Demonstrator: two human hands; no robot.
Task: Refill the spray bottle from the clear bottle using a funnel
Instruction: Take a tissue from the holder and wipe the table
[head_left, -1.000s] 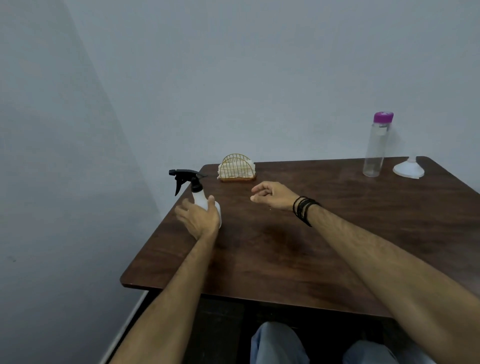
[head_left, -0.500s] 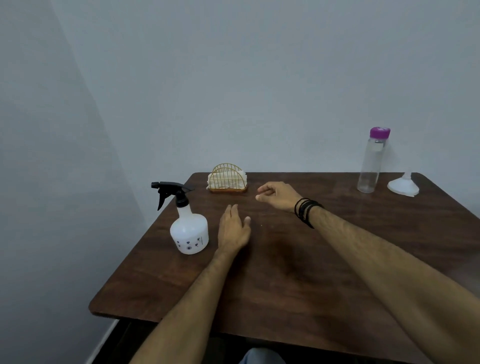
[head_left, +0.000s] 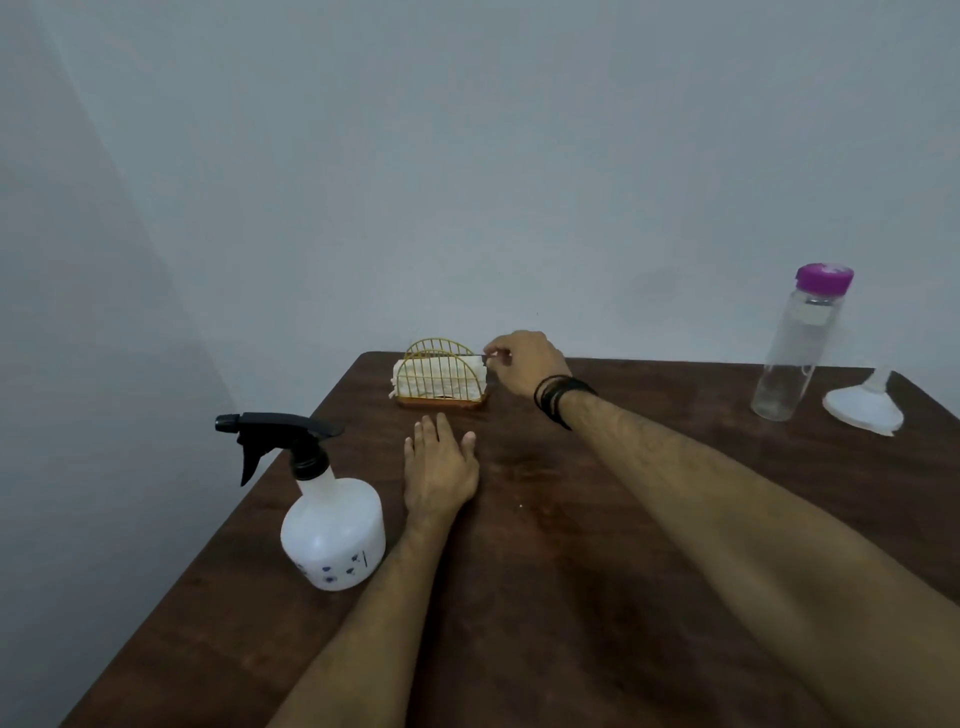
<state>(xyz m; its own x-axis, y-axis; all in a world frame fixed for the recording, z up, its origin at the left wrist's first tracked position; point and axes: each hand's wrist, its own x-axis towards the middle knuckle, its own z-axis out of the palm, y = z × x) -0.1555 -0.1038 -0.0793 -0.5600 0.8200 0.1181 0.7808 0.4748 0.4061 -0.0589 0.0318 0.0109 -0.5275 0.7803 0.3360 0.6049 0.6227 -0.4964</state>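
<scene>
A white spray bottle (head_left: 332, 530) with a black trigger head stands near the table's left edge. Just right of it, my left hand (head_left: 441, 467) rests flat on the wood with straight fingers, holding nothing. At the far right stands the clear bottle (head_left: 789, 358) with its purple cap on. A white funnel (head_left: 862, 408) lies mouth down beside it. My right hand (head_left: 524, 361) has reached the right end of a gold wire napkin holder (head_left: 441, 376), and its fingertips pinch the top edge of a napkin there.
The dark wooden table (head_left: 623, 519) sits in a corner, with plain walls behind and to the left. The napkin holder stands at the back left, close to the far edge.
My left hand let go of the spray bottle and came to rest flat on the table to its right. My right hand moved forward to the napkin holder and closed on a napkin's edge.
</scene>
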